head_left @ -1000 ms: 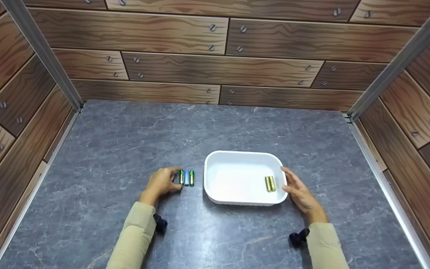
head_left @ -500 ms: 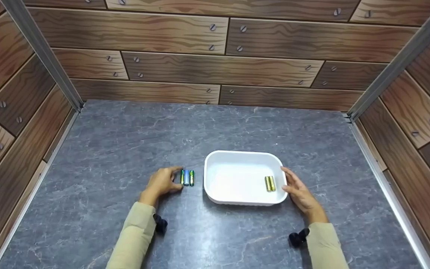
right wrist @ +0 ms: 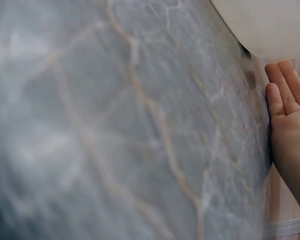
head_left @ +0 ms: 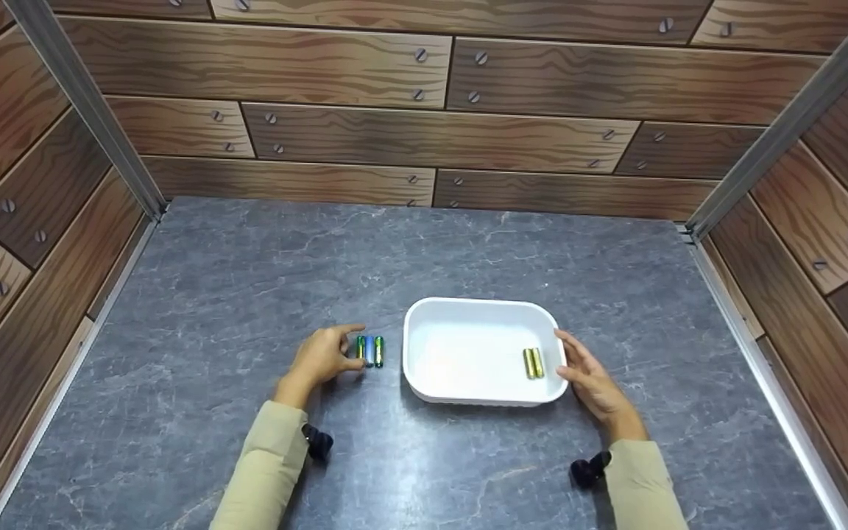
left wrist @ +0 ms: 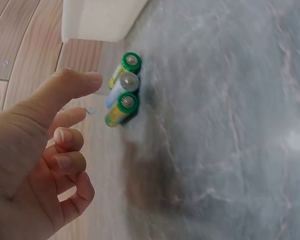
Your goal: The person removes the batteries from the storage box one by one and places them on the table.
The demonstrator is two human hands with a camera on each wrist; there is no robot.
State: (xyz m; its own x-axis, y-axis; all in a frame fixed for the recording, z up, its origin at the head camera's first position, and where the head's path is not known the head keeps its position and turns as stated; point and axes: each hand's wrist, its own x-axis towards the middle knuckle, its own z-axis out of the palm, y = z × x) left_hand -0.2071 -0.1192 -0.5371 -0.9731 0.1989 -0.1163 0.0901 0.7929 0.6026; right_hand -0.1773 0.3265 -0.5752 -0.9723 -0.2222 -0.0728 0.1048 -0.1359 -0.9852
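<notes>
Wood-look panels with fake screws box in the grey marbled desk, and we've got a pretty simple setup on it. White tray sits near the middle, and two gold batteries are already lying side by side inside it, over by its right wall. So that part looks done.

What's left, as far as we can judge: three more batteries lined up in a tight row on the desk just left of the tray, two green-and-yellow ones with a bluish one between them. None of them is picked up yet.

Our left hand is right beside that row, fingers loosely curled with the thumb out toward the nearest battery. In the left wrist view the hand isn't actually gripping anything, though whether a fingertip grazes the closest cell is hard to call from these angles. Our right hand lies relaxed and flat against the tray's right side, fingers straight, probably just steadying it; it holds nothing.

So we'd say two in, three to go.
</notes>
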